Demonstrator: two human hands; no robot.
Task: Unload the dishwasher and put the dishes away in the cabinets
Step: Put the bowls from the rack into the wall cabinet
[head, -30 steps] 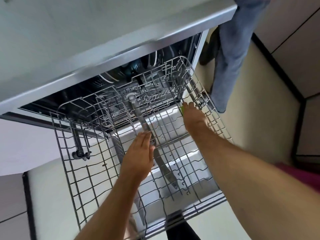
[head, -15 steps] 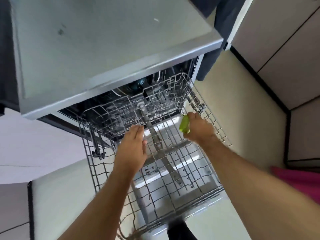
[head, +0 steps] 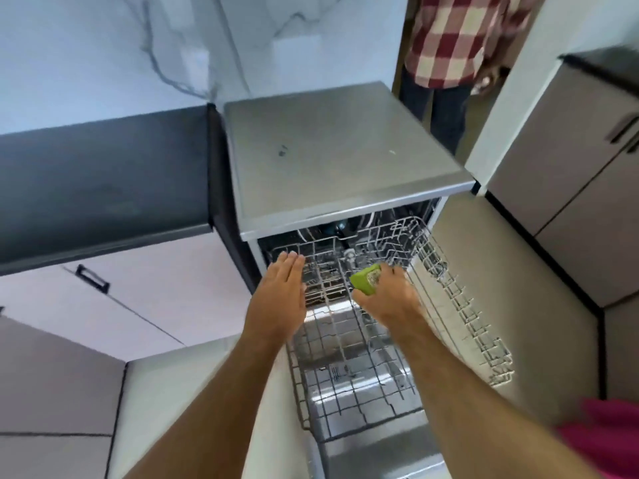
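Right hand (head: 389,299) grips a small green item (head: 366,279) above the upper rack (head: 463,305); my left hand (head: 281,295) hovers flat-fingered beside it, nearer the dishwasher's (head: 332,150) dark cavity. I can't identify the green thing, and any dishes deeper inside stay hidden under the countertop edge.

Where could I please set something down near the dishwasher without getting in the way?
The steel top of the dishwasher is bare apart from small specks, bordered by the dark counter on the left, itself bare. The pulled-out rack looks empty toward the front; its back is crowded by the left hand and the right hand gripping a green item.
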